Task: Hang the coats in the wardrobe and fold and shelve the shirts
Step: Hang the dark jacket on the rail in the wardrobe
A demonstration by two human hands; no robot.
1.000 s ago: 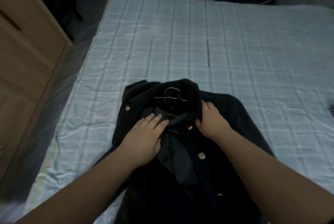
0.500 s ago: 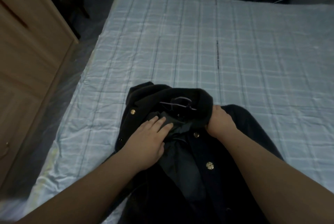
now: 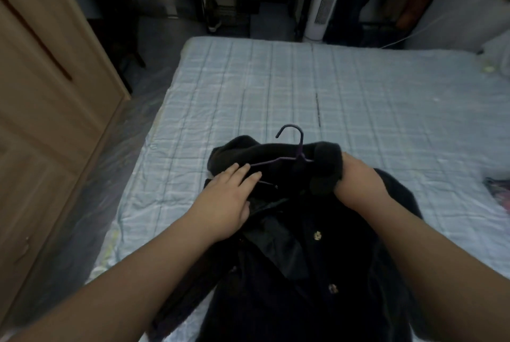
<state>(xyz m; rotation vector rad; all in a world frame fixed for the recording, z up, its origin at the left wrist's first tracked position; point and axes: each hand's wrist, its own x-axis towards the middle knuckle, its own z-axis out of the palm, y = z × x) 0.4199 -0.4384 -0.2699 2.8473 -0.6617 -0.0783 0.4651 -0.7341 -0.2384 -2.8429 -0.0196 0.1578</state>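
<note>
R hand (image 3: 358, 185) grips the collar of the dark coat (image 3: 317, 272), fingers curled round the fabric. L hand (image 3: 230, 198) lies flat on the coat's upper front, fingers straight and close together, tips by the purple hanger (image 3: 294, 148). I see the hanger inside the neck opening, hook poking out above the collar. Coat lies on the checked bed (image 3: 276, 93), near edge. Wooden wardrobe (image 3: 49, 121) at L.

Single head-worn wide-angle view, aimed forward and down across bed (image 3: 358, 99). Coat (image 3: 317, 272) seen close at lower centre; wardrobe (image 3: 41, 121) caught at left edge. No second view.
</note>
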